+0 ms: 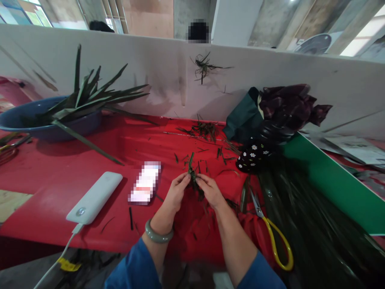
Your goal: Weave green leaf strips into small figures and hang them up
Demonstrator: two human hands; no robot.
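Both my hands meet over the red table cloth (120, 144) at the middle. My left hand (177, 192) and my right hand (210, 192) pinch a small dark green woven leaf piece (192, 176) between their fingertips, with a leaf tip sticking up from it. A grey-green bangle (158, 235) sits on my left wrist. Short leaf scraps (204, 130) lie scattered beyond my hands. Yellow-handled scissors (272, 230) lie just right of my right forearm.
A blue basin (36, 120) with long green leaves stands at the far left. A white power bank (94, 196) and a phone (146, 182) lie left of my hands. A bundle of long leaves (306, 224), a flowered black cloth (254, 154) and dark clothing (282, 108) are at the right. A white partition (168, 76) backs the table.
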